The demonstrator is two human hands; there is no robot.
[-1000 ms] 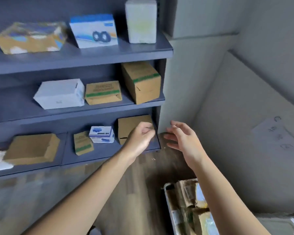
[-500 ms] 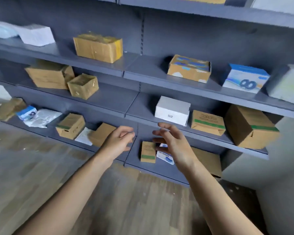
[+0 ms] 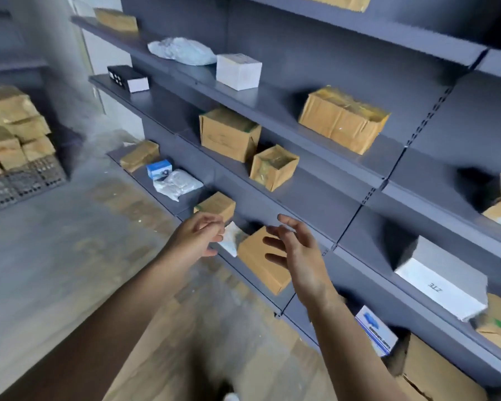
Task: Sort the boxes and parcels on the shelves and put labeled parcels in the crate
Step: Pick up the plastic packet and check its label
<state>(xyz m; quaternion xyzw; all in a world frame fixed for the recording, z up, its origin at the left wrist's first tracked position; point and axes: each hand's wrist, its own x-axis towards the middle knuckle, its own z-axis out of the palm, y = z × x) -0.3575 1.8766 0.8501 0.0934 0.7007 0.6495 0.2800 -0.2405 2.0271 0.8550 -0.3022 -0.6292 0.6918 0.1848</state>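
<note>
The left hand (image 3: 198, 237) is held before the lowest shelf (image 3: 182, 208), its fingers loosely curled with nothing in them. The right hand (image 3: 297, 256) is raised beside it, fingers spread and slack, likewise empty. No parcel is seen to be touched by either.

Just behind the right palm a flat box (image 3: 255, 264) is laid at the shelf's front edge. A white parcel (image 3: 230, 238) is wedged between it and the left fingertips. Beyond the left hand a small box (image 3: 216, 205) is set. Toward the shelf's far end lie a plastic bag (image 3: 177, 183), a blue box (image 3: 159, 169) and a brown parcel (image 3: 139, 154).

On the middle shelf (image 3: 315, 198) a large carton (image 3: 229, 134) and an open box (image 3: 274, 166) are placed side by side, touching. Above them, a taped box (image 3: 342, 120) and a white box (image 3: 239, 70) are seen well apart.

The crate (image 3: 23, 183) is stood on the floor at the far left, well away from both hands. Brown boxes are piled in it, though no labels can be made out.
</note>
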